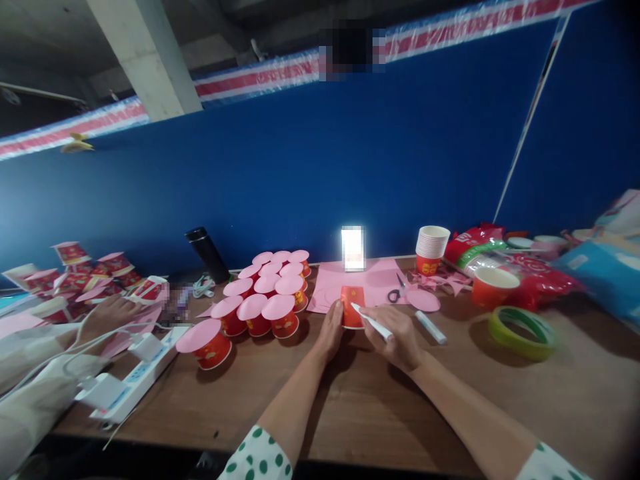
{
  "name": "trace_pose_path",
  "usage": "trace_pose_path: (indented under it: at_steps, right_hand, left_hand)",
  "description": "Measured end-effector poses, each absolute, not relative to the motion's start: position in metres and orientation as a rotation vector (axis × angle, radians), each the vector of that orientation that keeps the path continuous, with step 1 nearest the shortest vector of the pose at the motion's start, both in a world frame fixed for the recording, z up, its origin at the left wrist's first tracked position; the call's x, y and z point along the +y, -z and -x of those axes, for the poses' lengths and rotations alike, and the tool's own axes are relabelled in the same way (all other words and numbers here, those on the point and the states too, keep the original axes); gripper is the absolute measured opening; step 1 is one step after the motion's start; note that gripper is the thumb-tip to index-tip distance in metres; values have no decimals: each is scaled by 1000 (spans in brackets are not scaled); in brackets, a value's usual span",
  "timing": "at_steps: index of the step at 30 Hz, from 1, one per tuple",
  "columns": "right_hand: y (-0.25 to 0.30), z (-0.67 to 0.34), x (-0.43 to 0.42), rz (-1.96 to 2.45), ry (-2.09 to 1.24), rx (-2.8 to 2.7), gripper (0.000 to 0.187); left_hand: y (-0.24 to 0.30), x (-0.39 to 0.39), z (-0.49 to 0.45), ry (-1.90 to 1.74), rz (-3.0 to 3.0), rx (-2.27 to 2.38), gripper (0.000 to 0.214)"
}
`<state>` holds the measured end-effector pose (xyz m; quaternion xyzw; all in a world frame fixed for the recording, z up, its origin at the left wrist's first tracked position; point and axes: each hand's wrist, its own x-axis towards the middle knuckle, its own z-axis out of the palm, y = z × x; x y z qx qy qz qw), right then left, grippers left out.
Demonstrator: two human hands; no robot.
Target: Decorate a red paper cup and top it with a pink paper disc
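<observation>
A red paper cup (353, 303) stands upside down on the wooden table in front of me. My left hand (330, 333) is closed around its left side. Between the fingers of my right hand (397, 337) is a white glue pen (376, 323), its tip at the cup's front wall. The pen's cap (431, 327) appears to be the white stick lying to the right. Behind the cup is a sheet of pink paper (327, 283), with scissors (396, 292) on it. A round pink paper disc (424, 300) lies beside the sheet.
Red cups topped with pink discs (265, 307) stand in rows at left. A power strip (143, 373) and a co-worker's arms (100, 327) are further left. Stacked cups (431, 250), a single cup (495, 285) and green tape (523, 332) sit at right.
</observation>
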<state>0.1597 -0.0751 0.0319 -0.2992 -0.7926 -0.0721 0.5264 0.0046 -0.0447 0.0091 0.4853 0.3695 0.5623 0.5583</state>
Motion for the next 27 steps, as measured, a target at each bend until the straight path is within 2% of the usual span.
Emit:
trace_pose_path:
  at_steps: [11, 20, 27]
  right_hand:
    - [-32, -159, -75, 728, 171, -1893, 23]
    - [-34, -162, -75, 736, 198, -1834, 24]
    - [-29, -162, -68, 901, 187, -1722, 31]
  left_hand:
    - [-14, -47, -3, -1343, -1204, 923, 37]
    - [-5, -43, -1, -1318, -1173, 953, 46]
    - [-2, -39, -5, -1345, -949, 767, 43]
